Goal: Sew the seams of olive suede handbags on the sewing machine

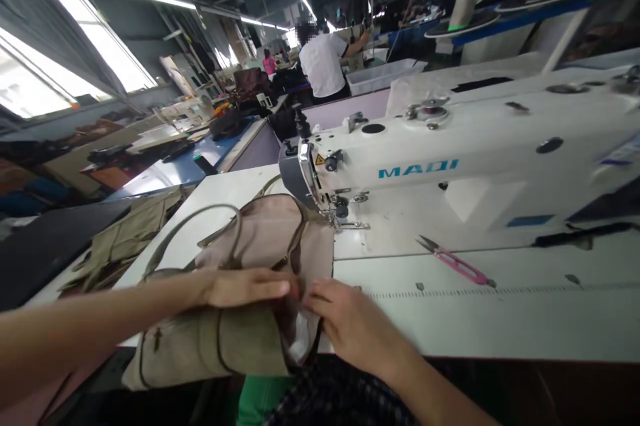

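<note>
A beige fabric bag (260, 239) with long straps lies on the white sewing table (500, 306), its far edge under the needle of a white sewing machine (450, 159). My left hand (240, 287) lies flat on the bag, fingers stretched toward the right. My right hand (350, 323) rests at the bag's right edge near the table front, fingers curled onto the fabric and a white lining (300, 339). The fingertips of both hands nearly meet.
Pink thread snips (457, 265) lie on the table right of the needle. A pile of olive fabric pieces (125, 239) sits at the left. A person in a white shirt (325, 66) works at a far bench. Other tables and machines fill the background.
</note>
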Demonstrator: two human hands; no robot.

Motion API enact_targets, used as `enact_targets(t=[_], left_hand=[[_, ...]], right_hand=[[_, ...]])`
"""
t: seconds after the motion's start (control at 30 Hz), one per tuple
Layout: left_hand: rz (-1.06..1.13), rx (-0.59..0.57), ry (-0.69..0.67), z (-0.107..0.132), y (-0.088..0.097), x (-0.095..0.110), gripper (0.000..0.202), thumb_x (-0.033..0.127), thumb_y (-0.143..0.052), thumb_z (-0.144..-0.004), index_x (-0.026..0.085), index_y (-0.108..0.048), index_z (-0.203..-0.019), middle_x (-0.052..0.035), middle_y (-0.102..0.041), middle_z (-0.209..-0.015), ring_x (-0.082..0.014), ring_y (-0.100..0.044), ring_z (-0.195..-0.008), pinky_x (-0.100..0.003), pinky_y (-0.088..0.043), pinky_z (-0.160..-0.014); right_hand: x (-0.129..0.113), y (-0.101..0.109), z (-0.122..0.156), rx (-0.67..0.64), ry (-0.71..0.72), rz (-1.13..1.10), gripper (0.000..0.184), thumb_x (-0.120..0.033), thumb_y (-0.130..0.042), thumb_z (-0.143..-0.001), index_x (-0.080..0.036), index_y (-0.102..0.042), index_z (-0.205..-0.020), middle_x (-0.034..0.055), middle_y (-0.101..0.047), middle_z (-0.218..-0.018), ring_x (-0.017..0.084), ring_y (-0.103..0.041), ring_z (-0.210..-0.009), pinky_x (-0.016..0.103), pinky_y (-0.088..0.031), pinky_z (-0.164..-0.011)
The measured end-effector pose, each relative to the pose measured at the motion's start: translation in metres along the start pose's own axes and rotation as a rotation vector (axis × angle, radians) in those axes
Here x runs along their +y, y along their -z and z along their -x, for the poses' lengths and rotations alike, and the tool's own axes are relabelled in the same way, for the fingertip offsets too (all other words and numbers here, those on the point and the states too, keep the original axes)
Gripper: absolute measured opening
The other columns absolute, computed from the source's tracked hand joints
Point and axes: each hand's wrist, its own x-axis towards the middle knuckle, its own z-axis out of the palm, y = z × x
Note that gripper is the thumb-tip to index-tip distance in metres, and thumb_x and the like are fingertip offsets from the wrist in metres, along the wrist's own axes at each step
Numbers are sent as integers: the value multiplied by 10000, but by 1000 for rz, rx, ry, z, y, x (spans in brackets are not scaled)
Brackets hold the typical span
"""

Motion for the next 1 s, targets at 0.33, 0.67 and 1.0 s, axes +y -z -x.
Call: enact_targets(t=[0.33, 0.67, 1.0], left_hand=[[61, 499, -147, 5, -116, 1, 212, 132, -348, -937, 196, -475, -1093, -55, -571, -994, -205, -549, -905, -327, -435, -808], [-259, 191, -401, 1, -58, 5, 265, 106, -532, -850, 167, -507, -1106, -78, -536, -1079, -228, -508, -976, -336, -409, -882], [-47, 592, -336, -7, -112, -8, 631, 62, -442, -756, 143, -343, -1373, -146, -333, -1420, -296, -335, -1256, -465, -282, -1055]], right_hand=[[0, 3, 14, 14, 81, -73, 481, -13, -433, -773, -150, -673, -1167, 77, -643, -1196, 195, -562, -1144, 330, -428, -1065], [-33, -17, 35, 135, 63, 103, 309, -74, -396, -974, -71, -632, -1173, 163, -609, -1128, 249, -557, -1103, 395, -520, -968], [-38, -24, 50, 309, -163, 147, 332, -64, -502, -930, -190, -577, -1227, 78, -633, -1116, 242, -553, -1049, 437, -486, -903]])
